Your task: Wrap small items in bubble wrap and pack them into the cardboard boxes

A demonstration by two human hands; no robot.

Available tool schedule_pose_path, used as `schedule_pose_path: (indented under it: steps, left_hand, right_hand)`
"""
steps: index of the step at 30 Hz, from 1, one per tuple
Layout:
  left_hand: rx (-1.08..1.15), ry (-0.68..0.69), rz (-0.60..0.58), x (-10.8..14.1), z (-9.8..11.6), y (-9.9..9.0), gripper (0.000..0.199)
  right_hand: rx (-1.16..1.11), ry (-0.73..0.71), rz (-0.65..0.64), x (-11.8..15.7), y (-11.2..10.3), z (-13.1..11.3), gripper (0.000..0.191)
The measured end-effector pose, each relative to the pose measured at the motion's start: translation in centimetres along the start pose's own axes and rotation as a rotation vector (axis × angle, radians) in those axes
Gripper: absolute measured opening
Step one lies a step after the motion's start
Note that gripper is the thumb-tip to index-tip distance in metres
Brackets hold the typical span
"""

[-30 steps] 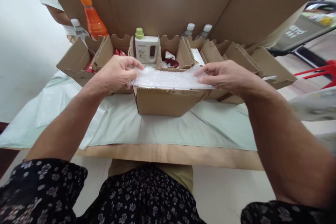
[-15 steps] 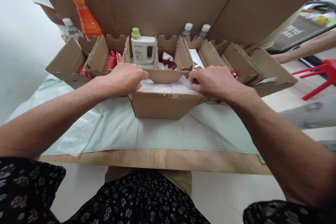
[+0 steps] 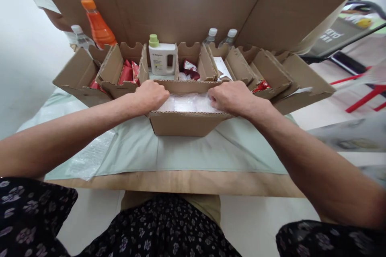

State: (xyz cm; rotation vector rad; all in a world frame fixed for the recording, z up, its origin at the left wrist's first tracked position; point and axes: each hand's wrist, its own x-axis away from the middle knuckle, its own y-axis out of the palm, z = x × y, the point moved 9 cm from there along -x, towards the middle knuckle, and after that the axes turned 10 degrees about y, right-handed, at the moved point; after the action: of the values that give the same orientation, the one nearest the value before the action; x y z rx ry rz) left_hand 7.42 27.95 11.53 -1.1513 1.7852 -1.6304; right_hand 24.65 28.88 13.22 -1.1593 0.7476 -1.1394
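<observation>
An open cardboard box (image 3: 183,123) stands on the pale green cloth, with clear bubble wrap (image 3: 189,103) filling its top. My left hand (image 3: 152,95) is closed at the box's left end, against the edge of the wrap. At the right end my right hand (image 3: 229,95) is also closed, its fingertips on the bubble wrap. What the curled fingers pinch is hidden under both hands. Just behind the box stands a white bottle with a green cap (image 3: 162,58).
Behind are several open cardboard bins (image 3: 126,84) holding red packets (image 3: 126,72), in front of a tall cardboard panel (image 3: 187,4). An orange bottle (image 3: 101,28) and clear bottles stand behind them. Loose bubble wrap (image 3: 90,154) lies left. A person's arm (image 3: 57,19) shows at upper left.
Both hands have moved slightly, the right one leftward and lower. The bubble wrap now sits flatter inside the box. A person's arm at the right has left the view.
</observation>
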Motion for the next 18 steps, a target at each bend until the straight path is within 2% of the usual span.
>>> schedule_pose_path:
  steps: [3, 5, 7, 9, 10, 12, 13, 15, 17, 18]
  left_hand:
    - [0.026, -0.043, 0.076, 0.8, -1.0, -1.0, 0.01]
    - [0.079, -0.096, 0.185, 2.6, -1.9, -2.3, 0.01]
    - [0.189, -0.164, 0.402, 5.8, -2.8, -4.0, 0.014]
    - [0.361, -0.252, 0.704, 10.3, -3.8, -4.8, 0.021]
    - [0.468, -0.307, 0.849, 12.6, -4.3, -4.3, 0.027]
    - [0.721, -0.41, 0.988, 15.8, -4.8, -1.0, 0.035]
    - [0.849, -0.416, 0.973, 16.2, -4.4, 1.3, 0.04]
    - [1.071, -0.353, 0.872, 15.0, -2.8, 5.5, 0.063]
    - [1.207, -0.258, 0.789, 12.7, -0.7, 8.3, 0.086]
    - [1.25, -0.206, 0.768, 11.3, 0.3, 9.0, 0.092]
  right_hand:
    - [-0.016, 0.019, 0.034, 0.0, -0.1, 0.4, 0.011]
    - [-0.054, 0.042, 0.085, 0.4, -0.7, 1.4, 0.017]
    - [-0.161, 0.104, 0.159, 1.5, -1.6, 3.4, 0.023]
    - [-0.329, 0.198, 0.254, 3.5, -2.2, 6.2, 0.023]
    - [-0.425, 0.241, 0.308, 4.7, -2.2, 7.6, 0.022]
    - [-0.652, 0.284, 0.392, 7.3, -1.2, 9.6, 0.027]
    - [-0.783, 0.292, 0.413, 8.4, -0.2, 10.1, 0.032]
    - [-1.05, 0.287, 0.396, 9.6, 2.8, 9.8, 0.044]
    - [-1.25, 0.24, 0.318, 9.5, 5.8, 7.7, 0.063]
    - [-1.314, 0.203, 0.276, 9.0, 7.0, 6.3, 0.071]
